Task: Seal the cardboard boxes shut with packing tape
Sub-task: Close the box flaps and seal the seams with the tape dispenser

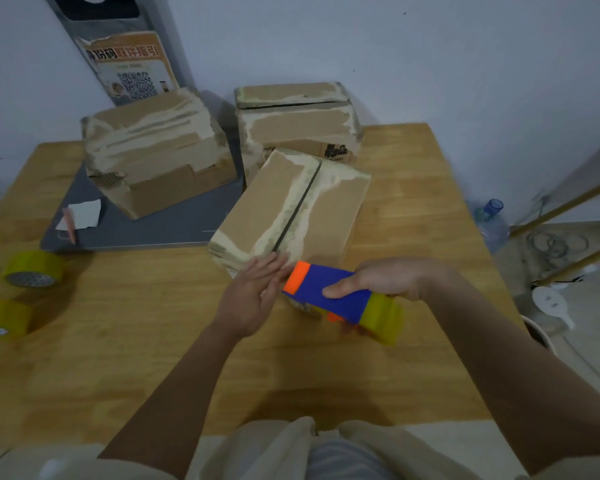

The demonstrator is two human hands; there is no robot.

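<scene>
A cardboard box [284,206] with a dark centre seam and old tape residue lies on the wooden table [118,341], nearest me. My right hand [392,278] grips a blue and orange tape dispenser [329,296] loaded with a yellowish roll, its orange front at the box's near edge. My left hand [257,292] lies with straight fingers against that near edge, just left of the dispenser. Behind stand two more boxes, one at the left [153,147] and one at the back [295,119] with a gap along its top seam.
Two spare rolls of yellow tape [32,268] [0,317] sit at the table's left edge. A grey mat [146,226] carries a paper scrap and a pen. A signboard leans on the wall. A water bottle [492,220] and cables lie on the floor, right.
</scene>
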